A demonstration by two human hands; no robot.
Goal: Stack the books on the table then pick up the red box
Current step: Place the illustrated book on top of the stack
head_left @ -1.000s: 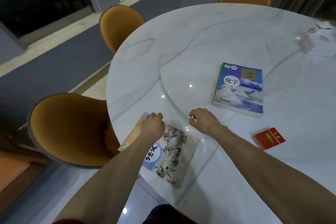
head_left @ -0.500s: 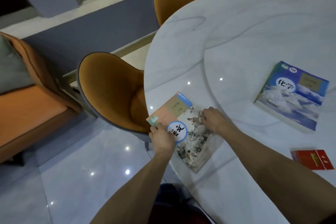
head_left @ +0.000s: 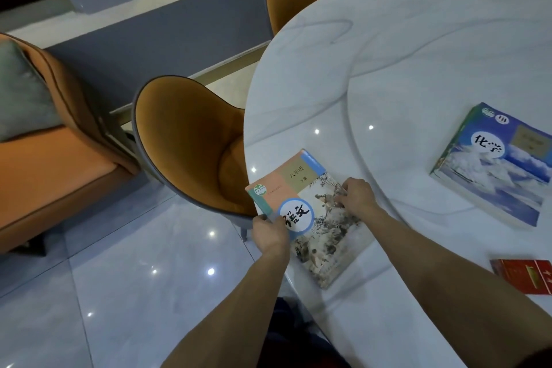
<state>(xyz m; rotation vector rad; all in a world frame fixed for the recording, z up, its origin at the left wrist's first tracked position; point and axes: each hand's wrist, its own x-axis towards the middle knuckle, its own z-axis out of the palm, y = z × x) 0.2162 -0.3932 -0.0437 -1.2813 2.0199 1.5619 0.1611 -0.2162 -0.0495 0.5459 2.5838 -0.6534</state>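
- Left hand [head_left: 270, 233] grips the near-left edge of the language book [head_left: 310, 215], thumb on the cover, fingers curled under where the book overhangs the worktop [head_left: 418, 39] rim.
- Right hand [head_left: 357, 196] sits on the same book's right side, fingers bent and pressing the cover; I can't tell whether it is pinching the edge or just resting on it.
- I see that book lying flat, turned at an angle, at the worktop's near-left edge.
- Chemistry book [head_left: 495, 164], blue cover, lies flat well apart to the right, on the raised round centre panel.
- Red box [head_left: 525, 275] lies flat at the right edge of my view, near the right forearm, untouched.
- Orange chair [head_left: 185, 143] stands just beside the worktop, left of the gripped book.
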